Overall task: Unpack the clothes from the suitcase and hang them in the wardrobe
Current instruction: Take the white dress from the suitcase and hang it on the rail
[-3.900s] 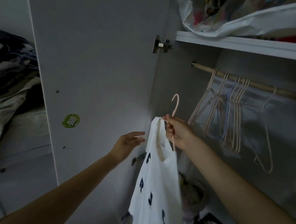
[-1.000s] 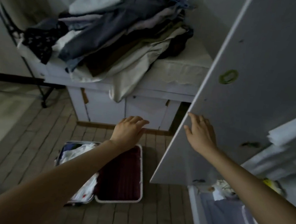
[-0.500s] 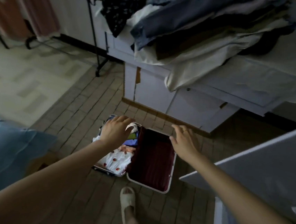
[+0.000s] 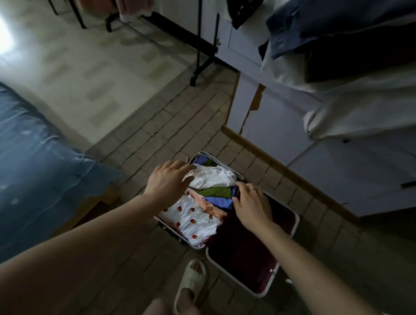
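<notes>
Both hands, the left hand (image 4: 168,180) and right hand (image 4: 250,204), are reaching loose-fingered, gripping nothing, into the suitcase (image 4: 274,275); many clothes (image 4: 190,219) are waiting.

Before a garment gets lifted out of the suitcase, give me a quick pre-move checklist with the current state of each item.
1. Suitcase open flat on the floor: ok.
2. Clothes still inside to unpack: ok; white garment, green garment, strawberry-print garment visible.
3. Left hand on the white garment: ok, fingers resting on it, no grip.
4. Right hand gripping a garment: cannot tell; fingertips at the blue fabric.
5. Sandalled foot off the suitcase: ok.
6. Wardrobe in view: not ok.
</notes>
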